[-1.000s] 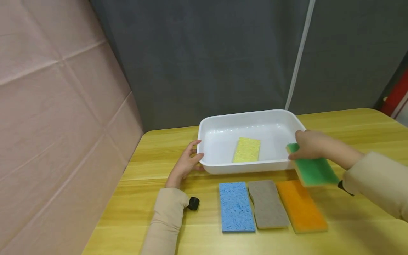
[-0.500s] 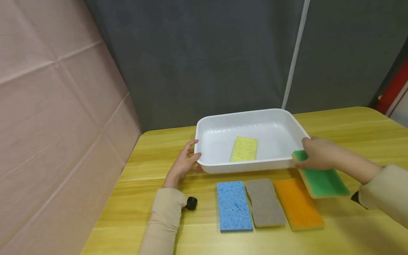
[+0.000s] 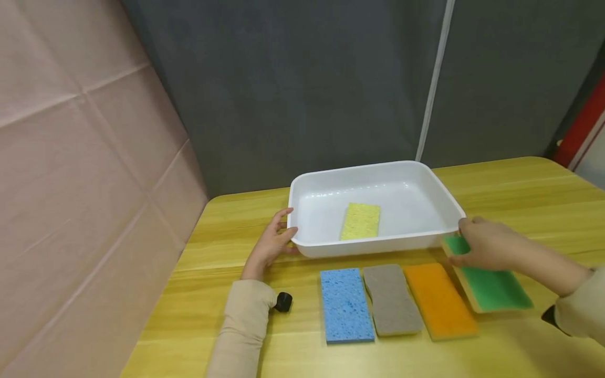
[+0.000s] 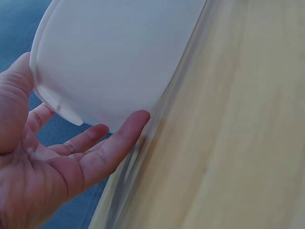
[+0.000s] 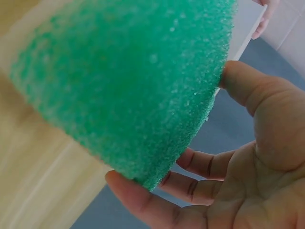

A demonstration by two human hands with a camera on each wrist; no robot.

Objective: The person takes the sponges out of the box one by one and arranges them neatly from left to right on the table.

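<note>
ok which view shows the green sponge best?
Head view: the whole green sponge shows, its near end gripped by the right hand, beside the orange sponge. Right wrist view shows only a close-up of its green face and the pinching fingers. Left wrist view misses it.

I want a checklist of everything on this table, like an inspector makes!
Surface: yellow wooden table, sponges and tub on it.
Job's things: green sponge with tan backing right of the row; white plastic tub holding a yellow sponge.
Clutter: blue sponge, grey sponge, orange sponge side by side.
Grips: right hand holds the green sponge's far end; left hand touches the tub's left corner.
Cables: nothing seen.
Surroundings: grey curtain, pink sheet.
</note>
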